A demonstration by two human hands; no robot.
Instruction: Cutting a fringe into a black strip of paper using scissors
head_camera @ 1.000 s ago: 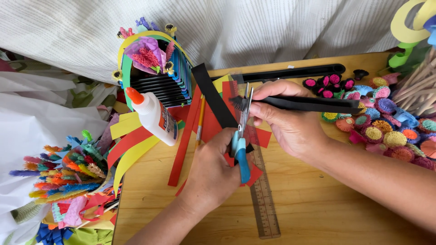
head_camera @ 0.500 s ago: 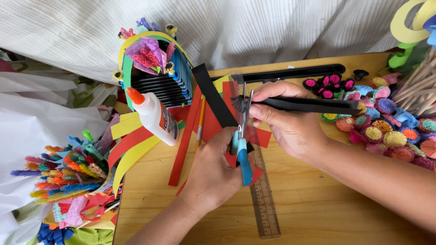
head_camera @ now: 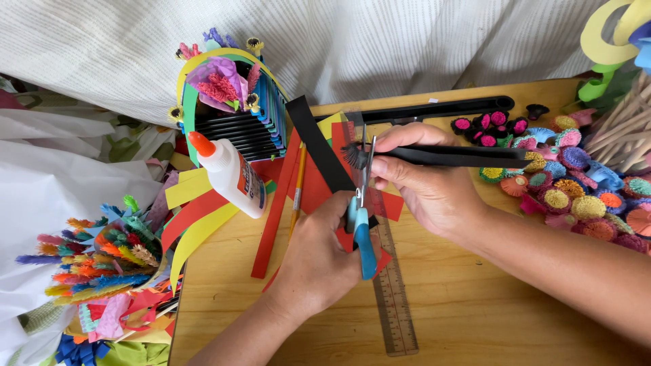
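Left hand (head_camera: pixel 319 261) gripping scissors (head_camera: pixel 361 217), right hand (head_camera: pixel 424 183) pinching black strip (head_camera: pixel 454 156)

Bare tabletop (head_camera: pixel 488 318) is lying open along the near edge, broken only by the ruler (head_camera: pixel 393 291) running beneath the hands. On the left, the glue bottle (head_camera: pixel 230 176), paper strips (head_camera: pixel 203 217) and the paper basket (head_camera: pixel 230 108) are crowding the way. On the right, paper flowers (head_camera: pixel 569 176) are blocking the side, and a black strip (head_camera: pixel 434 108) is lying across the far edge.

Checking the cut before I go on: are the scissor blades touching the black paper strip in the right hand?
Touching. The head view shows the scissors blades meeting the fringed end of the black paper strip.
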